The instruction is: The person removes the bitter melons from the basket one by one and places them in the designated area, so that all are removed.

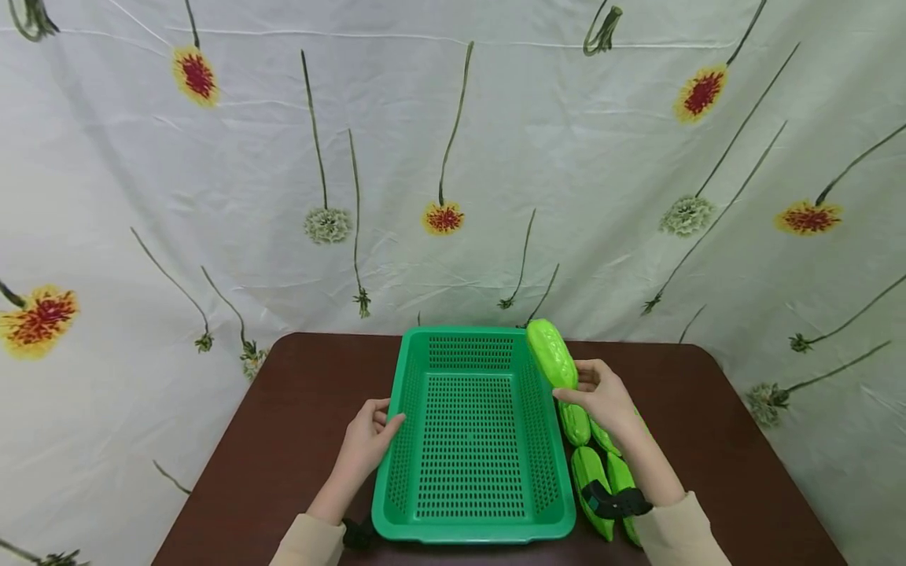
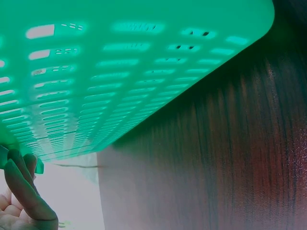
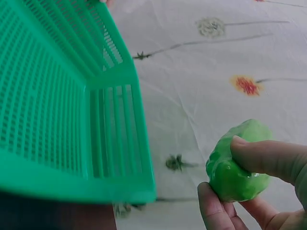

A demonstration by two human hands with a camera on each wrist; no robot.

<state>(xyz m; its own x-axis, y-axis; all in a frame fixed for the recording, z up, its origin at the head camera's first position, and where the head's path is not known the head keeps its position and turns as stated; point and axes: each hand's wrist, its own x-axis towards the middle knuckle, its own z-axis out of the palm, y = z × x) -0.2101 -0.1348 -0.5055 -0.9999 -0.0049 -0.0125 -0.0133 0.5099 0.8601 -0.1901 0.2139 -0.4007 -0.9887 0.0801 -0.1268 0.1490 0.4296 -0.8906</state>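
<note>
A green plastic basket (image 1: 474, 534) with slotted walls lies at the middle of the table. At its left rim is my left hand (image 1: 364, 440), thumb on top and fingers curled beneath the edge; the left wrist view shows the fingers (image 2: 26, 187) at the rim. My right hand (image 1: 602, 401) grips a glossy, lumpy green bitter melon (image 1: 552, 354) over the basket's right rim, near the far corner. In the right wrist view the thumb presses one side of the bitter melon (image 3: 235, 177), with fingers underneath.
Several more bitter melons (image 1: 591, 479) lie along the basket's right side, partly hidden under my right forearm. The dark brown table (image 1: 297, 409) ends at the back against a white cloth (image 1: 396, 259) printed with flowers. Dark straps (image 1: 616, 503) circle my wrists.
</note>
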